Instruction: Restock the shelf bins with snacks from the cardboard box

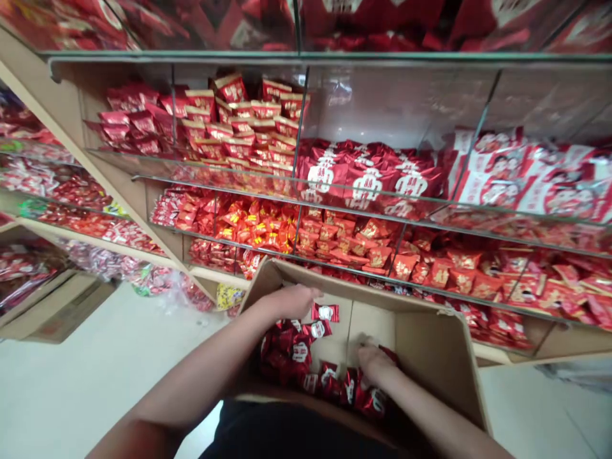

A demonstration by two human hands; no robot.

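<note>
A cardboard box (433,347) stands in front of me, its flaps up, with small shiny red candy packets (300,352) bearing white prints on its floor. My left hand (297,301) is inside near the far left wall, above the packets, its fingers curled. What they hold, if anything, is hidden. Just right of it lies a single candy packet (326,312). My right hand (375,363) reaches down at the box's middle right, among more packets. Motion smears its fingers, so their grip does not show.
Glass-fronted shelves behind the box hold gold-topped red packets (239,146), large dark red bags (368,178), white-and-red bags (549,182) and orange-red sweets (354,239). A wooden divider (109,185) slopes at left. Another cardboard box (62,306) sits on the pale floor (119,370).
</note>
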